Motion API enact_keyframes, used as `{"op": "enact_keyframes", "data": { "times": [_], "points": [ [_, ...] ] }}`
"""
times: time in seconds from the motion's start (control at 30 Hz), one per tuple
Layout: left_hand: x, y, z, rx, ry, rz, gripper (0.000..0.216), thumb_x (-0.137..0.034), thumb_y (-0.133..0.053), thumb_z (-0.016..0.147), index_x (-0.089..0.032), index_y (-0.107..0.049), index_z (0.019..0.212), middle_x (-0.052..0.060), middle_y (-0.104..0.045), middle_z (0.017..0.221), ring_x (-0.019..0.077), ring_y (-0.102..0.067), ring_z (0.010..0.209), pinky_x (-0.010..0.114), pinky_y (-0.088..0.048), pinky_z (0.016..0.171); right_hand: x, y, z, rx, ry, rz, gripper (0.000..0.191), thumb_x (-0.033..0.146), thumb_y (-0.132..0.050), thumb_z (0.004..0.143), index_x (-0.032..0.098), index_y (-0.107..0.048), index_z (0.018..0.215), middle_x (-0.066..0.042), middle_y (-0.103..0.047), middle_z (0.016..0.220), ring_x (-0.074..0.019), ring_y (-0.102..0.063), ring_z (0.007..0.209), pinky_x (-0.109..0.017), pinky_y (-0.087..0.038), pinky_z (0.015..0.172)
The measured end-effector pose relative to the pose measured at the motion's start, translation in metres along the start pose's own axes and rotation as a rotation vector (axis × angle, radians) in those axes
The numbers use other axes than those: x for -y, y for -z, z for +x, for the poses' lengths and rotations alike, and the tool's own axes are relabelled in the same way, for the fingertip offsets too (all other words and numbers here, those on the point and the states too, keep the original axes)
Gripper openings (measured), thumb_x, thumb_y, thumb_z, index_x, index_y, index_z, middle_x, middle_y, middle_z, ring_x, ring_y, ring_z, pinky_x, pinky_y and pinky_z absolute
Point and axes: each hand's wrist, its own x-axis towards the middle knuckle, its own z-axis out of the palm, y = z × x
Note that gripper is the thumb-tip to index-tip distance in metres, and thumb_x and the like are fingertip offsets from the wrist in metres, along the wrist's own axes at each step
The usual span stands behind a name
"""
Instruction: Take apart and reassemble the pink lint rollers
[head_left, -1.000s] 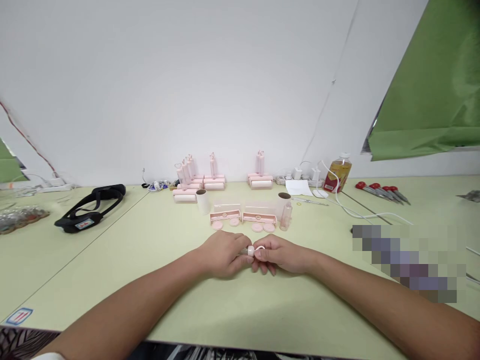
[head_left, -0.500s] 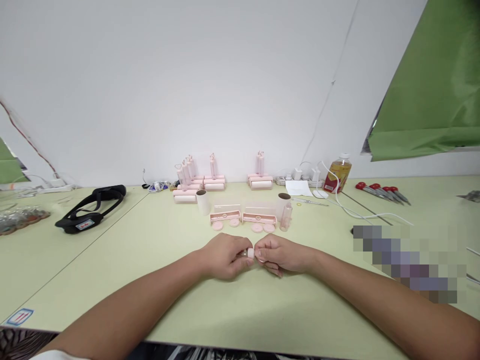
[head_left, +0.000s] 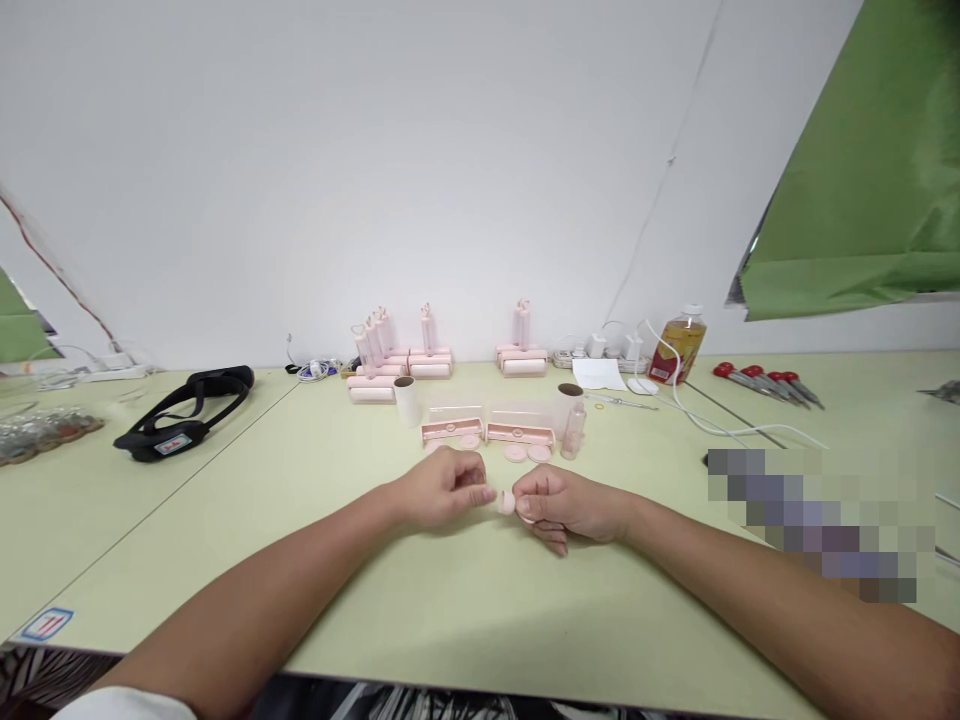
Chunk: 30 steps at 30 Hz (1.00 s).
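Note:
Both my hands meet over the middle of the pale green table (head_left: 480, 620). My right hand (head_left: 566, 503) pinches a small pink plastic piece (head_left: 508, 502) between thumb and fingertips. My left hand (head_left: 444, 488) is closed in a pinch right beside it, fingertips almost touching the piece; what it holds, if anything, is hidden. Just behind the hands lie two flat pink holders (head_left: 487, 434) and several pink discs (head_left: 526, 453). A clear tube (head_left: 573, 431) and a cardboard roll (head_left: 407, 400) stand near them.
Assembled pink lint rollers (head_left: 420, 355) stand in a row at the wall. A black headset (head_left: 182, 412) lies at the left. At the back right are an oil bottle (head_left: 679, 345), white cables (head_left: 697, 415) and red-handled screwdrivers (head_left: 769, 384). Green sheet (head_left: 855, 180) hangs at upper right.
The hands have lifted slightly and drawn a little apart. The white loop seen by my right fingers a second ago no longer shows; the pink piece now sits in my right fingertips.

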Motion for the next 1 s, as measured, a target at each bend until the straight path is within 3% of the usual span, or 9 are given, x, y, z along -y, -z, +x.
{"op": "enact_keyframes", "data": {
  "times": [0.1, 0.23, 0.33, 0.47, 0.63, 0.83, 1.0],
  "points": [
    [0.003, 0.011, 0.000, -0.145, -0.006, -0.062, 0.025, -0.041, -0.055, 0.083, -0.017, -0.050, 0.075, -0.005, -0.041, 0.065, 0.0090, -0.036, 0.058, 0.023, -0.031, 0.054, -0.001, -0.004, 0.000, -0.058, 0.008, -0.050, 0.038, 0.048, -0.065, 0.082, 0.017, -0.050, 0.065, 0.009, -0.042, 0.042, -0.0054, -0.036, 0.037, -0.021, -0.044, 0.038],
    [0.004, 0.020, 0.002, -0.299, 0.025, -0.326, 0.016, -0.030, -0.051, 0.079, -0.020, -0.046, 0.090, -0.005, -0.044, 0.069, 0.0097, -0.042, 0.058, 0.024, -0.039, 0.056, 0.000, -0.007, 0.000, -0.108, -0.021, -0.090, 0.038, 0.047, -0.065, 0.081, 0.018, -0.049, 0.063, 0.007, -0.050, 0.045, -0.0070, -0.046, 0.037, -0.021, -0.046, 0.040],
    [0.009, 0.024, 0.004, -0.418, 0.049, -0.354, 0.024, -0.036, -0.049, 0.085, -0.020, -0.046, 0.103, -0.003, -0.051, 0.072, 0.0115, -0.051, 0.062, 0.027, -0.045, 0.061, 0.001, -0.007, 0.000, -0.121, -0.051, -0.107, 0.036, 0.046, -0.066, 0.080, 0.017, -0.049, 0.065, 0.006, -0.054, 0.047, -0.0087, -0.053, 0.040, -0.020, -0.046, 0.041],
    [0.019, 0.039, 0.005, -0.529, 0.111, -0.187, 0.046, -0.052, -0.045, 0.089, -0.022, -0.046, 0.123, -0.001, -0.055, 0.076, 0.0120, -0.053, 0.058, 0.026, -0.044, 0.056, 0.003, -0.008, 0.000, -0.127, -0.080, -0.135, 0.036, 0.048, -0.066, 0.080, 0.017, -0.050, 0.069, 0.005, -0.058, 0.050, -0.0079, -0.053, 0.042, -0.019, -0.046, 0.042],
    [0.026, 0.063, -0.001, -0.560, 0.272, 0.070, 0.039, -0.043, -0.045, 0.087, -0.020, -0.064, 0.113, 0.001, -0.061, 0.081, 0.0126, -0.052, 0.060, 0.026, -0.043, 0.056, 0.004, -0.010, -0.001, -0.134, -0.099, -0.180, 0.037, 0.050, -0.066, 0.079, 0.017, -0.050, 0.070, 0.005, -0.058, 0.053, -0.0068, -0.053, 0.043, -0.018, -0.044, 0.041],
    [0.036, 0.081, -0.008, -0.554, 0.355, 0.129, 0.041, -0.030, -0.054, 0.075, -0.020, -0.065, 0.113, 0.005, -0.067, 0.100, 0.0158, -0.059, 0.066, 0.028, -0.048, 0.059, 0.005, -0.011, -0.002, -0.136, -0.101, -0.207, 0.037, 0.051, -0.065, 0.080, 0.018, -0.051, 0.073, 0.005, -0.059, 0.056, -0.0071, -0.053, 0.044, -0.018, -0.044, 0.042],
    [0.041, 0.090, -0.009, -0.613, 0.380, 0.154, 0.033, -0.029, -0.061, 0.069, -0.020, -0.066, 0.100, 0.006, -0.068, 0.104, 0.0162, -0.062, 0.068, 0.029, -0.050, 0.059, 0.005, -0.012, -0.002, -0.138, -0.104, -0.226, 0.035, 0.050, -0.064, 0.081, 0.018, -0.051, 0.074, 0.005, -0.059, 0.056, -0.0069, -0.053, 0.043, -0.018, -0.041, 0.040]
  ]
}}
